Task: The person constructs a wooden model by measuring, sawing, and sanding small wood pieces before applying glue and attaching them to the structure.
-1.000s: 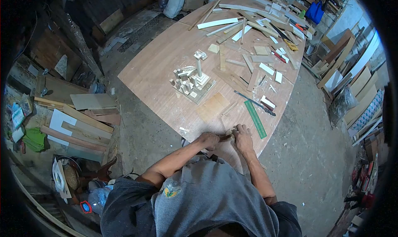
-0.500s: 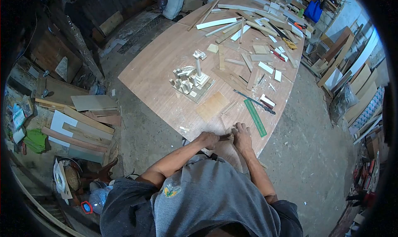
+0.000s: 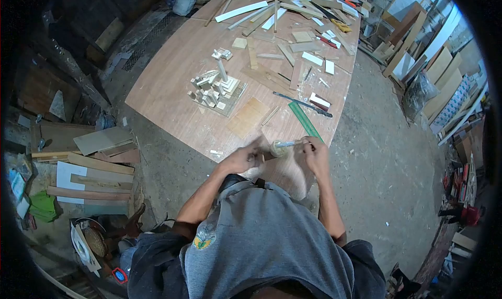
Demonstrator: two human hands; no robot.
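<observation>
My right hand (image 3: 316, 155) is closed at the table's near edge, its fingers pinching the end of a thin light stick-like tool (image 3: 290, 142). The tool's other end reaches over a small pale round object (image 3: 278, 150), which is blurred. To the left, my left hand (image 3: 244, 159) is smeared by motion with its fingers curled; what it holds, if anything, does not show. Beyond it on the table (image 3: 172, 89) stands a small wooden model (image 3: 217, 92) with a tall column and several blocks. A green ruler (image 3: 306, 122) lies just past my right hand.
A thin wooden sheet (image 3: 248, 117), a dark blade-like strip (image 3: 303, 104) and a white and brown block (image 3: 319, 102) lie mid-table. Wood strips (image 3: 261, 19) and a yellow-handled saw (image 3: 341, 25) are at the far end. Boards (image 3: 94, 184) lean at the left.
My hands have moved apart; the light stick-like tool and pale round object now show between them. The view has shifted, so the table sits further left and higher.
</observation>
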